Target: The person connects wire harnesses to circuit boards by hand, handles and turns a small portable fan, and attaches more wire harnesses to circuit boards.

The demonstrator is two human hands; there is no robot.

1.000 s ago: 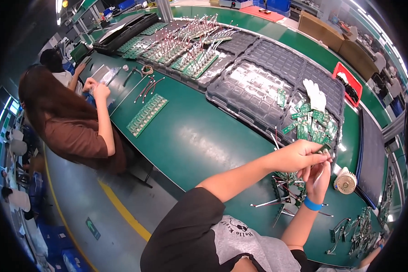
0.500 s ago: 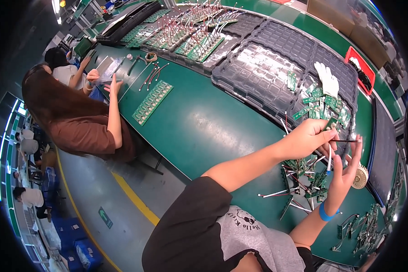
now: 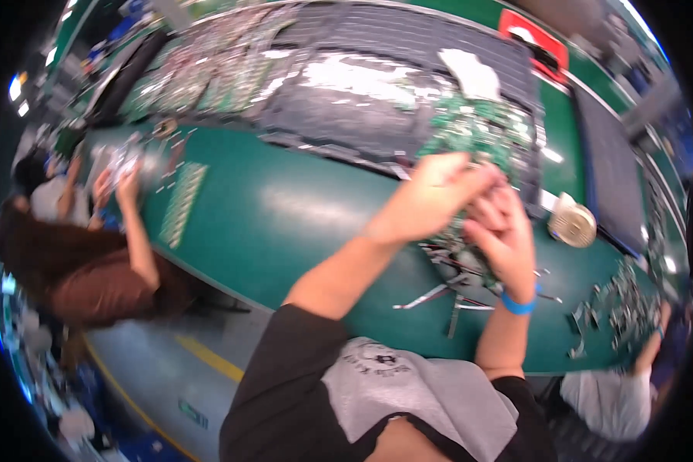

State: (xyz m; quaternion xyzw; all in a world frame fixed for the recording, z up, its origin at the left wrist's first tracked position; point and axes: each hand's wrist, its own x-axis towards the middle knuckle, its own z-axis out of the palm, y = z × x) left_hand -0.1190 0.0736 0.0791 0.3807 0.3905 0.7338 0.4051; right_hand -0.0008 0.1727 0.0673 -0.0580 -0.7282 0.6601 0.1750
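Observation:
My left hand (image 3: 437, 194) and my right hand (image 3: 508, 240), a blue band (image 3: 519, 305) at its wrist, meet fingertip to fingertip over the table. The left fingers are closed in a pinch on a small circuit board, seen clearly only in the earlier frame; blur and the fingers mostly hide it now. Curled in against them, the right fingers hide whatever they grip. Below the hands lies a heap of small boards with wires (image 3: 456, 266). Just beyond them, loose green boards (image 3: 477, 127) are piled in a black tray (image 3: 339, 115), beside a white glove (image 3: 471, 73).
A round cream-coloured object (image 3: 572, 224) stands right of my hands. More wired boards (image 3: 620, 308) lie farther right, near another person's arm (image 3: 651, 343). A long board panel (image 3: 183, 204) lies at left near a co-worker (image 3: 92, 262). A red bin (image 3: 535, 46) stands at the back.
The view has swung, so the whole scene sits differently in it. My right fingers, stretched out before along a thin dark wire, have curled in against my left fingertips.

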